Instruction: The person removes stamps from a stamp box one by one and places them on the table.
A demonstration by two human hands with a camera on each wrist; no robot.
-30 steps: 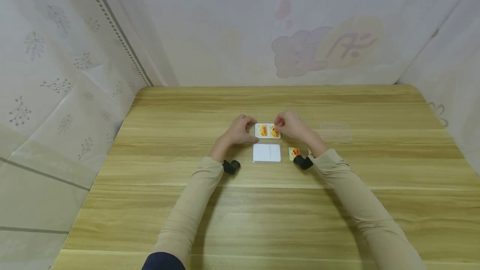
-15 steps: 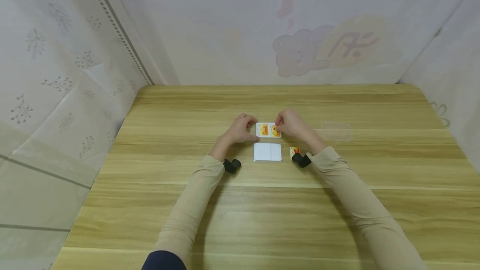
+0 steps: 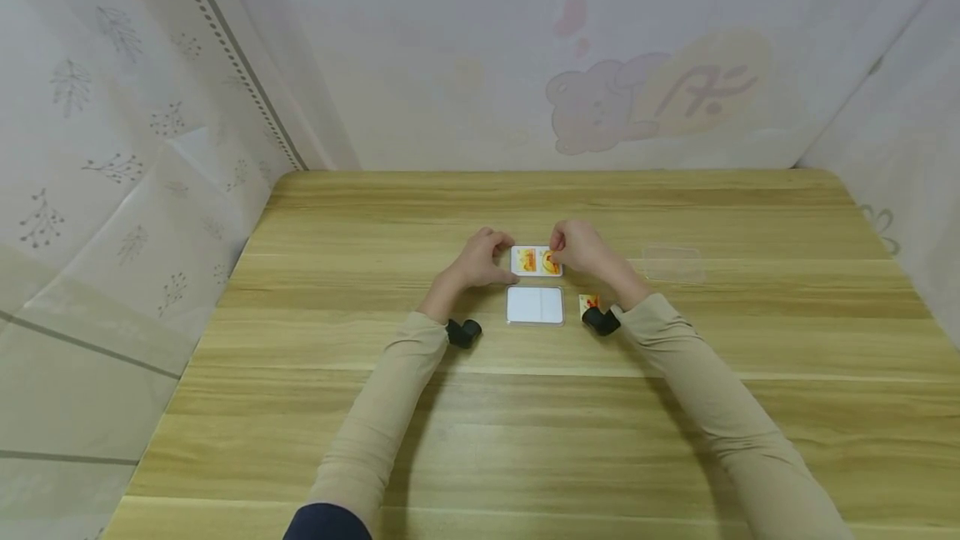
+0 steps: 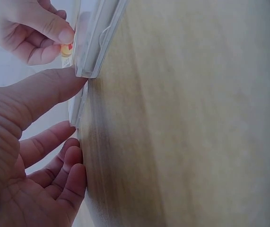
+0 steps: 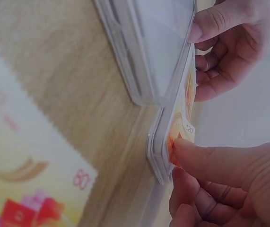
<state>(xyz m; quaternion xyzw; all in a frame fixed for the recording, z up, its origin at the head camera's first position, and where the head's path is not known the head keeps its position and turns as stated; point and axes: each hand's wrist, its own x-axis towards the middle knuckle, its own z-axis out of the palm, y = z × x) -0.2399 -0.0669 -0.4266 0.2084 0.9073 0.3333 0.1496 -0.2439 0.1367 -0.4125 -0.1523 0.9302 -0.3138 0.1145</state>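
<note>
My left hand (image 3: 477,261) holds the left end of a flat clear case with a white insert (image 3: 537,274), thumb at its near corner and index finger at the far one. Two orange-yellow postage stamps show on that insert. The left stamp (image 3: 526,260) lies flat. At the right, my right hand (image 3: 582,248) pinches the edge of the other stamp (image 5: 187,124), marked 120, between thumb and index finger; my thumb covers part of it. Just nearer me lies a second clear case with a white insert (image 3: 525,305).
A loose stamp (image 5: 35,165) marked 80 lies right of the nearer case, partly hidden by the right wrist camera (image 3: 601,321) in the head view. Farther right is a thin clear plastic cover (image 3: 672,264) on the wooden table (image 3: 495,440). Patterned curtains surround the table.
</note>
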